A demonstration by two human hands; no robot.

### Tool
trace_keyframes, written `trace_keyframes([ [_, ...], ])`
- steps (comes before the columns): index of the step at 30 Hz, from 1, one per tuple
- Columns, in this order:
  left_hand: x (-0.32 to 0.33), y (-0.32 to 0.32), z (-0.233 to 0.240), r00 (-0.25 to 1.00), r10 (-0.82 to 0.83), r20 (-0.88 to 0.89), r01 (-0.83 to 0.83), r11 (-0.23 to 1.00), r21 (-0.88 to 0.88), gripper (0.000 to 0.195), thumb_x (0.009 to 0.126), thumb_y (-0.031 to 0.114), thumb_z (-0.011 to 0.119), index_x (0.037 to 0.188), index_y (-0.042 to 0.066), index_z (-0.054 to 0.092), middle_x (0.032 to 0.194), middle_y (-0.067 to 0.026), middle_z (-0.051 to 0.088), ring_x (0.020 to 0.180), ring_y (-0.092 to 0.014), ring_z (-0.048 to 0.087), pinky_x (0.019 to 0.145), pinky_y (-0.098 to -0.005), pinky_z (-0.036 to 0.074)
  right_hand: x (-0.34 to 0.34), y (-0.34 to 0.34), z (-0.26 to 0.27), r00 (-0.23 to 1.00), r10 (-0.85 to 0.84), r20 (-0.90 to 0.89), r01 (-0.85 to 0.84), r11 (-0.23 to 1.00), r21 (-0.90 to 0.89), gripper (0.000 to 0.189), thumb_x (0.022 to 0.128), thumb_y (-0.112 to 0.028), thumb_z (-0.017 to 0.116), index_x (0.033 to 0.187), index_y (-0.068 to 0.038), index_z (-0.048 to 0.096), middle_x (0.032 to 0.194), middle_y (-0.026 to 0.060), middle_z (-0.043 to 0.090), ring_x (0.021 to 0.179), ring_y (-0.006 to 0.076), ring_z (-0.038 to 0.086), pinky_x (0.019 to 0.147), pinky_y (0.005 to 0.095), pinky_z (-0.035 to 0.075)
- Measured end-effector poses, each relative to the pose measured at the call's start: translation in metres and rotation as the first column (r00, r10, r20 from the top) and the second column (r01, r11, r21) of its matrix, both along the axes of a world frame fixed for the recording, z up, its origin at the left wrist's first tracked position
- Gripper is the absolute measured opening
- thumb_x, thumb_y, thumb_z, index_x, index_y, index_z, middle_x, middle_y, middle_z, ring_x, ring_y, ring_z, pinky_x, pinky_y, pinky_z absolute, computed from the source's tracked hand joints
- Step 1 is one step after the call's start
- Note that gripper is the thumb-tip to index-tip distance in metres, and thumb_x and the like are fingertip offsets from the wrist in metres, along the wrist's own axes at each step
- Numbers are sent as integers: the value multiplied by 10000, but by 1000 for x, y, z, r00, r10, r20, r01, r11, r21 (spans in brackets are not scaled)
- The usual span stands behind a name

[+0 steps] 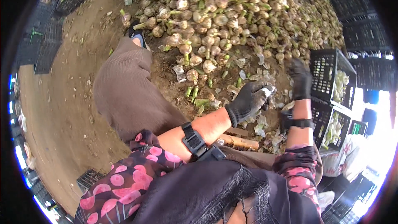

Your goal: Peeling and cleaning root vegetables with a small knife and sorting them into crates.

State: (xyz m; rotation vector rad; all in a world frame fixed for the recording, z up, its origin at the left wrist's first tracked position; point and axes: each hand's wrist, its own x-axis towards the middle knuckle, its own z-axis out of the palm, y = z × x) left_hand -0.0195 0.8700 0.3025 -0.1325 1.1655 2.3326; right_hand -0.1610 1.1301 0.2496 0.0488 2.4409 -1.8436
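My left hand (pixel 250 101), in a dark knit glove, is curled in front of me with a small pale object (pixel 267 91) at its fingertips; what it is I cannot tell. To its right, my right hand (pixel 300 79), also gloved, is blurred beside a black plastic crate (pixel 323 73), and its grip is unclear. Beyond both hands spreads a large heap of garlic bulbs (pixel 220 18) with cut green stems. Loose bulbs such as a garlic bulb (pixel 209 66) lie at the heap's near edge. Pale bulbs (pixel 341 82) fill part of the crate.
Below that crate is a second black crate (pixel 320 121) with pale bulbs. Papery skins (pixel 261 127) and stem pieces (pixel 194 93) litter the dirt floor (pixel 71 99). A wooden piece (pixel 239 141) lies near my lap. More crates (pixel 48 46) stand at the left.
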Motion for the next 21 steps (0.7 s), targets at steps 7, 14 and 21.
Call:
trace_keyframes([
  [7, -4, -54, 15, 667, 523, -530, -669, 734, -117, 263, 941, 145, 525, 1119, -12, 640, 1015, -127, 672, 880, -178, 629, 818, -328, 512, 24, -318, -68, 771, 578, -266, -471, 800, 371, 520, 766, -91, 705, 1271, -103, 583, 1375, 164, 527, 1221, 335, 542, 1007, 411, 439],
  [14, -13, -100, -1, 591, 776, -219, -802, 540, -255, 194, 975, 101, 510, 1094, 1, 626, 865, -51, 651, 737, -111, 596, 680, -252, 494, -12, -419, -90, 542, 838, -66, -500, 385, 776, 434, 671, -176, 721, 1101, -177, 668, 1205, 158, 600, 1106, 378, 571, 921, 437, 486],
  [21, -13, -85, -46, 692, 714, 107, -649, 680, -340, 476, 908, 108, 581, 1336, -17, 412, 991, -51, 584, 783, -105, 567, 674, -233, 488, -13, -271, -44, 936, 167, 311, -166, 986, -32, 251, 892, -230, 665, 974, 3, 622, 901, 88, 688, 791, 194, 630, 722, 331, 510],
])
